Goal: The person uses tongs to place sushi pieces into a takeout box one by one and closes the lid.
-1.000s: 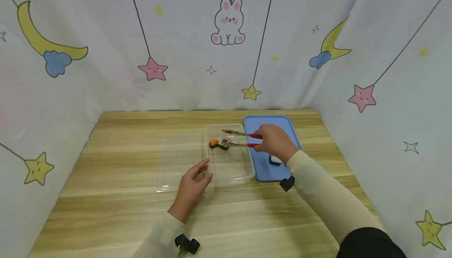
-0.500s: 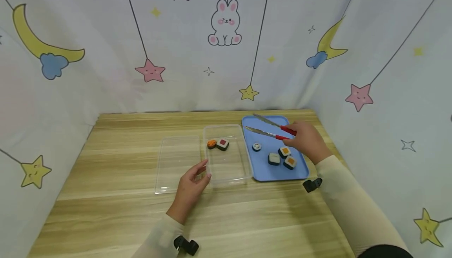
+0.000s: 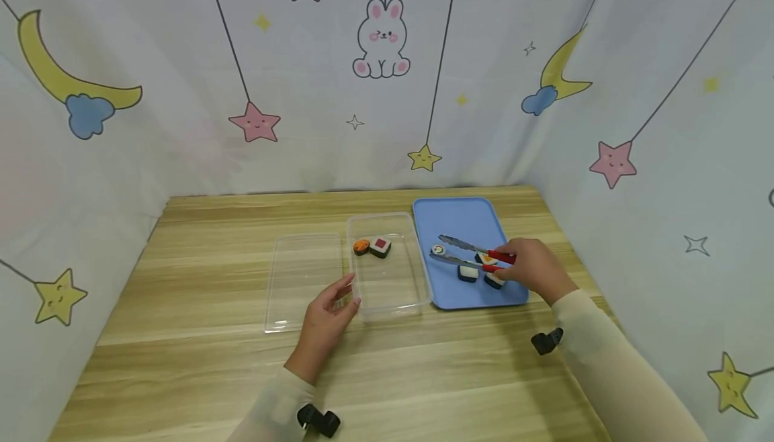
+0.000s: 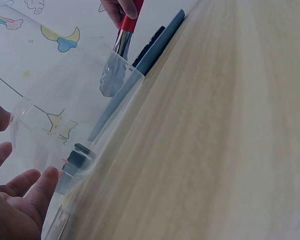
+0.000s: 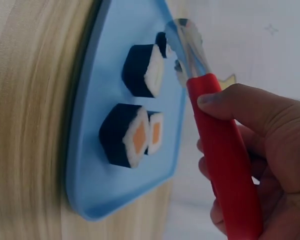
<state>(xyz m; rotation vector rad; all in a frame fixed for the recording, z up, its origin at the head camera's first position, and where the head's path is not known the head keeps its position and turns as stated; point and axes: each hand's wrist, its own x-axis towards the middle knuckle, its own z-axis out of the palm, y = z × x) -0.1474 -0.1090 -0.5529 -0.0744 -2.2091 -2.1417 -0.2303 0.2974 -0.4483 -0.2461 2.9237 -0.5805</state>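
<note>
My right hand [image 3: 537,269] grips red-handled metal tongs [image 5: 225,155] over the blue tray [image 3: 447,217]. In the head view, the spread tong tips lie on either side of a small round sushi roll [image 3: 438,250]; whether they touch it I cannot tell. Several larger toy sushi pieces [image 5: 140,70] sit nearer that hand, partly covered by the tongs. My left hand [image 3: 326,321] rests its extended fingers against the left side of a clear plastic box [image 3: 393,294]. Inside that box are an orange-topped sushi [image 3: 361,247] and a square sushi with a red centre [image 3: 380,247].
A clear lid [image 3: 302,281] lies on the wooden table [image 3: 199,334] left of the box. The tray stands close against the box's right side. A patterned curtain [image 3: 314,160] rises behind the table and along both sides.
My right hand has carried the tongs from above the box rightward to the tray, then lowered them toward the small round roll. The left hand stays at the box.
</note>
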